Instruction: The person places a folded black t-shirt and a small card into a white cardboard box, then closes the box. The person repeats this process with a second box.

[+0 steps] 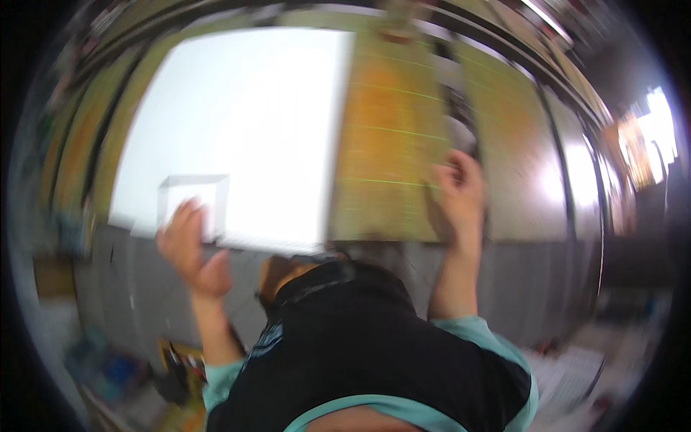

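A large stack of white sheets (237, 129) lies on the worktop in front of me, left of centre. Near its lower left corner sits a small pale square with a grey border (222, 189); its exact kind is unclear. My left hand (188, 248) rests its outstretched fingers on that square, with the thumb held apart. Over the right edge of a yellow-green board with thin light lines (392, 144), my right hand (462, 194) has its fingers curled in toward the thumb. Blur hides whatever may be between them.
More yellow-green boards (507, 129) continue to the right, split by dark gaps. A blurred brownish object (396, 25) stands at the far edge. Papers (568, 378) lie low on the right, and assorted items (115, 367) low on the left.
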